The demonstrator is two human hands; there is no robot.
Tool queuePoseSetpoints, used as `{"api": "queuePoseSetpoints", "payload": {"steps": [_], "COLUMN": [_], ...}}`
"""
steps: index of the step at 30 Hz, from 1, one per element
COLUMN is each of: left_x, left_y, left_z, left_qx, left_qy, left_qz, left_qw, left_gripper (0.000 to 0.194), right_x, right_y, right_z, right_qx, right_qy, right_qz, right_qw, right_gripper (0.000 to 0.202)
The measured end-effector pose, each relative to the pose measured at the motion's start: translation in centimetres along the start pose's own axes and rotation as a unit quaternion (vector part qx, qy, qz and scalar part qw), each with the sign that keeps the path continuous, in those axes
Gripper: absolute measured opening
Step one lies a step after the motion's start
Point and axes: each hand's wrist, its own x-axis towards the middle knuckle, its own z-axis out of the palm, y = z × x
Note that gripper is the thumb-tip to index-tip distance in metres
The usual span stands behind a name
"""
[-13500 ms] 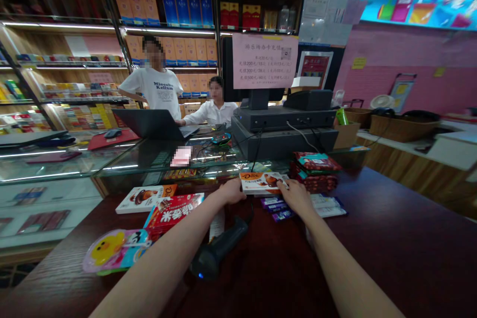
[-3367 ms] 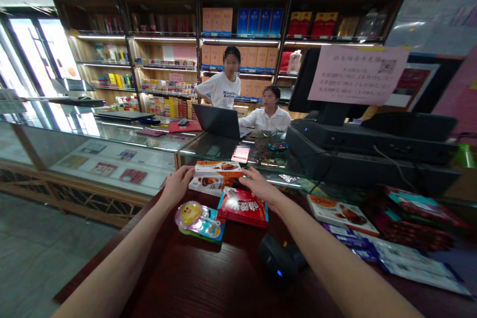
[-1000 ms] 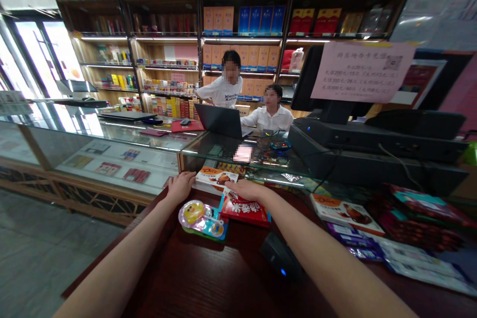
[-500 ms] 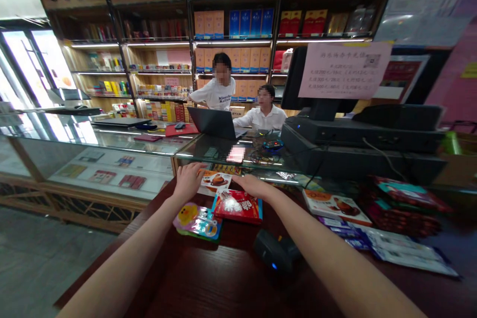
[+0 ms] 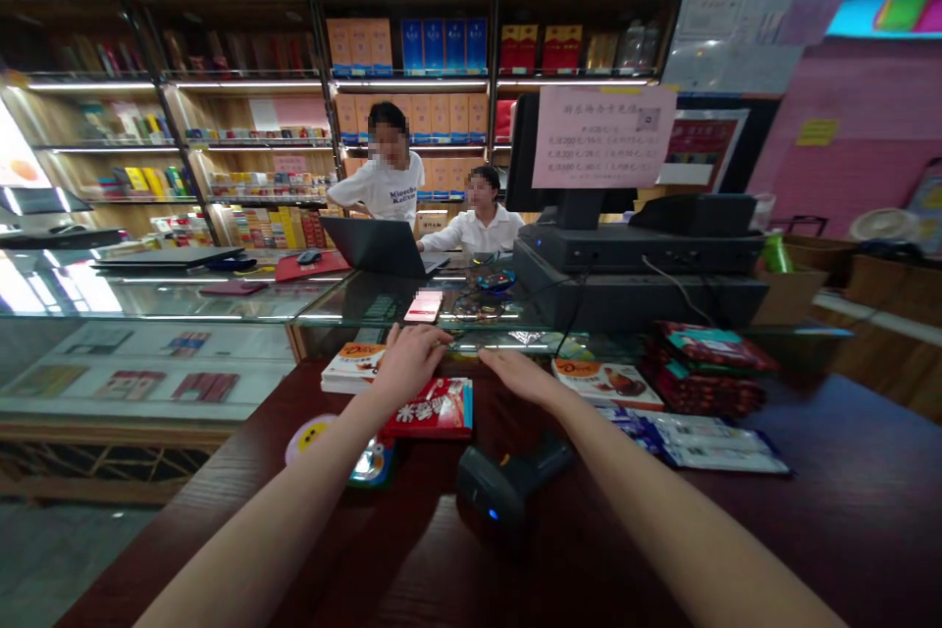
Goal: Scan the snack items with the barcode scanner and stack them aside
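Observation:
My left hand (image 5: 413, 355) hovers just behind a red snack packet (image 5: 433, 412), its fingers stretched to the right with nothing visible in them. On its left lie white-and-orange boxes (image 5: 345, 371), partly covered by that hand. My right hand (image 5: 513, 373) is extended flat, a short gap from the left one, with no object seen in it. Beside its wrist rests another white-and-orange box (image 5: 607, 383). A colourful packet with a yellow cartoon face (image 5: 313, 437) shows partly under my left forearm. Between my forearms lies a black barcode scanner (image 5: 490, 486) with a blue light.
Blue-and-white packets (image 5: 713, 442) and a pile of dark red packets (image 5: 706, 368) lie at right. Beyond the wooden counter (image 5: 412, 569) are a glass display case (image 5: 242, 339), a phone (image 5: 425, 306), a laptop (image 5: 383, 245) and a monitor (image 5: 526, 152). Two people in white shirts are behind it.
The view has swung to the right. My left hand has moved from the left side of the white-and-orange boxes to their right, behind the red packet. My right hand has left those boxes.

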Motion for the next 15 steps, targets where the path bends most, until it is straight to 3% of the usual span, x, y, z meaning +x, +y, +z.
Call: {"api": "queuePoseSetpoints", "payload": {"steps": [10, 15], "left_x": [2.4, 3.3], "left_y": [5.6, 7.9], "left_z": [2.9, 4.6], "left_qx": [0.020, 0.038], "left_qy": [-0.057, -0.089], "left_qz": [0.081, 0.111], "left_qw": [0.995, 0.989], "left_gripper": [0.025, 0.025], "right_x": [-3.8, -5.0], "right_y": [6.1, 9.2], "right_z": [-2.6, -3.8], "right_qx": [-0.049, -0.093], "right_qy": [0.068, 0.100], "right_qz": [0.011, 0.055], "right_qw": [0.996, 0.989], "right_gripper": [0.054, 0.049]}}
